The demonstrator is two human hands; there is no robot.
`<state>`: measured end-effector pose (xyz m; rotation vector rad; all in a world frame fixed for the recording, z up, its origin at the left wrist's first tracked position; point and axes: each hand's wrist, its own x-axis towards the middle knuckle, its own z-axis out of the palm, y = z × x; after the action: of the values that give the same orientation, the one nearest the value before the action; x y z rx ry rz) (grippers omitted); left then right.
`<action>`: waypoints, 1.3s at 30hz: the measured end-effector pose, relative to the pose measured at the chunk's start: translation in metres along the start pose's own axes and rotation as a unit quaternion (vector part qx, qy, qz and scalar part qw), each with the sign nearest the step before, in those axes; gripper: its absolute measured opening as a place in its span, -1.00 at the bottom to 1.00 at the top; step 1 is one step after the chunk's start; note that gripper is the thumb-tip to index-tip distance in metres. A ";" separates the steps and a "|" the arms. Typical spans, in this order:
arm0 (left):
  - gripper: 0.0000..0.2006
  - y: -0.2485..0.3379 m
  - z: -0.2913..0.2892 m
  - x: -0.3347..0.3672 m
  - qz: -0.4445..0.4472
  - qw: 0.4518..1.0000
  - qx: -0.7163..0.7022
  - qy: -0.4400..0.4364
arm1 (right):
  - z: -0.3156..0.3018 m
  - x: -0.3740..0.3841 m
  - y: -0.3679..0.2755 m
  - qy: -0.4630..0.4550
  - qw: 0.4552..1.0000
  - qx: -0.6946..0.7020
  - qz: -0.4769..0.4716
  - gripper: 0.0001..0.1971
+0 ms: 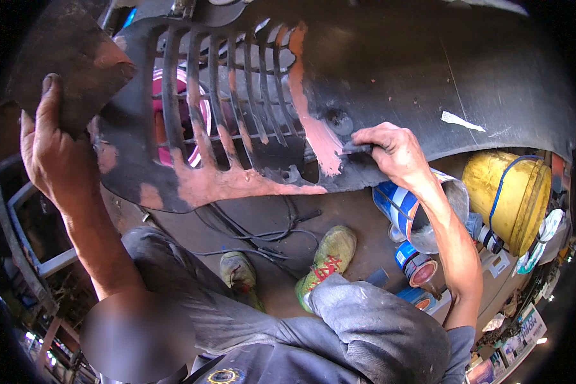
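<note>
A large dark plastic car bumper (390, 70) with a slatted grille section (221, 96) lies across the upper view. Pink filler (320, 144) coats the strip right of the slats, the lower rim and parts of the slats. My right hand (400, 153) is closed on a small dark spreader (357, 148), its edge at the pink strip. My left hand (57, 144) grips a dark flat board (70, 64), thumb on top and the other fingers mostly hidden beneath. A patch of pink filler (110, 55) is on the board.
Below the bumper at right are a yellow bucket (502, 195), a blue-and-white can (397, 208) tipped over, and a small blue tin (413, 259). Black cables (256, 237) lie on the floor near my shoes (333, 253). A metal frame (29, 224) stands at left.
</note>
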<state>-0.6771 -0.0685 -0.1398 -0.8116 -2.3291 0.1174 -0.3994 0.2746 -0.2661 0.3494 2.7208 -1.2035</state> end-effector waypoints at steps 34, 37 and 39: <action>-0.60 0.089 -0.111 0.032 -0.374 0.254 -0.889 -0.071 | -0.025 0.014 -0.172 0.412 0.857 -0.010 -0.310 -0.63; -0.66 0.106 -0.106 0.043 -0.259 0.324 -0.905 -0.096 | -0.041 -0.014 -0.183 0.357 0.874 0.309 -0.115 -0.66; -0.70 0.133 -0.104 0.044 -0.244 0.335 -0.903 -0.110 | -0.058 -0.025 -0.176 0.352 0.864 0.343 -0.114 -0.68</action>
<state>-0.5692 0.0511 -0.0722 -0.6805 -1.7073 -3.1667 -0.4246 0.1991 -0.0972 0.6672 2.7915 -2.5468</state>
